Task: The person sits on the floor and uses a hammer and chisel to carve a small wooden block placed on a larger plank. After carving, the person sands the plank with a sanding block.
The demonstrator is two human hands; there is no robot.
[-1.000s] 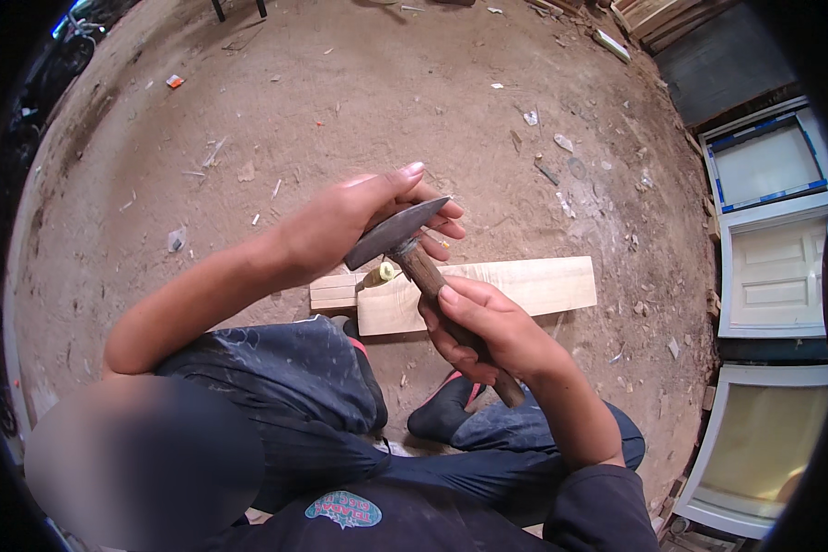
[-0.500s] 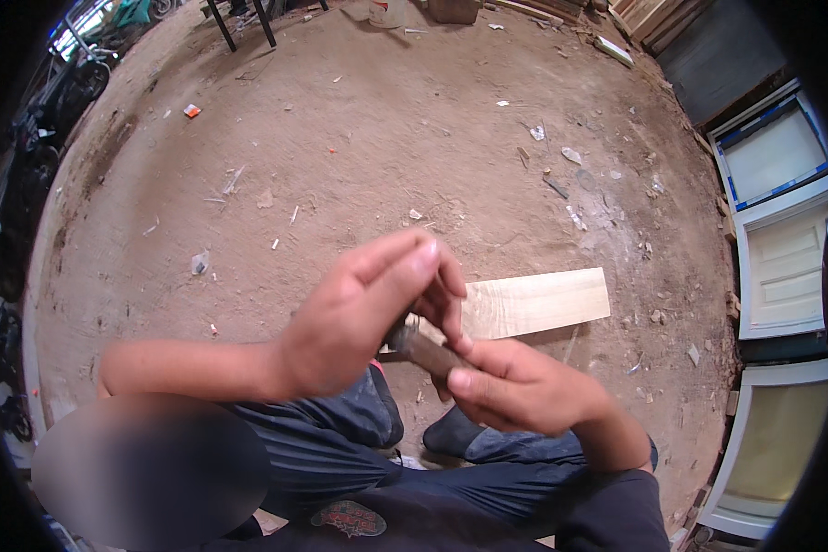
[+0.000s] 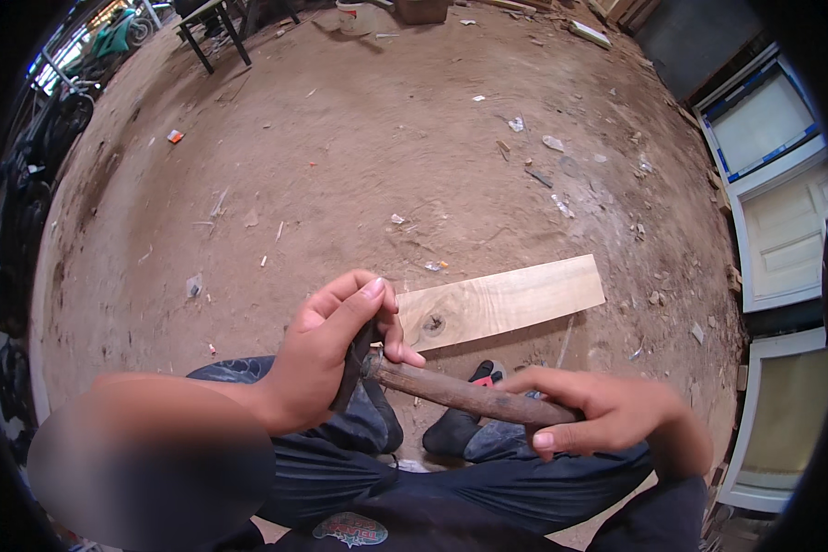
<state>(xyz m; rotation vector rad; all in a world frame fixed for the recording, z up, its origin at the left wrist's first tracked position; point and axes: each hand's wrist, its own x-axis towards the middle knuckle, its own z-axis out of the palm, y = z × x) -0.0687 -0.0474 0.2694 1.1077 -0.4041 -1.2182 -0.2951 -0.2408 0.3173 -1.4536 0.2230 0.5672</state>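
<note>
A hammer (image 3: 460,390) with a worn brown wooden handle lies slantwise across the front of my body, its dark metal head at the left end. My left hand (image 3: 327,350) is closed round that head and covers much of it, so its exact shape is partly hidden. At the far end of the handle, my right hand (image 3: 607,414) grips the wood with the fingers over the top and the thumb beneath. Beyond the hammer, a pale wooden plank (image 3: 515,304) with a dark knot rests on the ground, its left end behind my left hand.
My bent legs and dark shoes (image 3: 451,432) are just below the hammer. White-framed panels (image 3: 787,230) lean along the right side. Motorcycles (image 3: 28,221) line the left edge. A black-legged table (image 3: 213,37) and a bucket (image 3: 354,17) stand far off. Litter dots the dirt floor.
My right hand has slid right along the handle, away from the head, baring its length. My left hand has come lower and left with the head. More of the plank shows.
</note>
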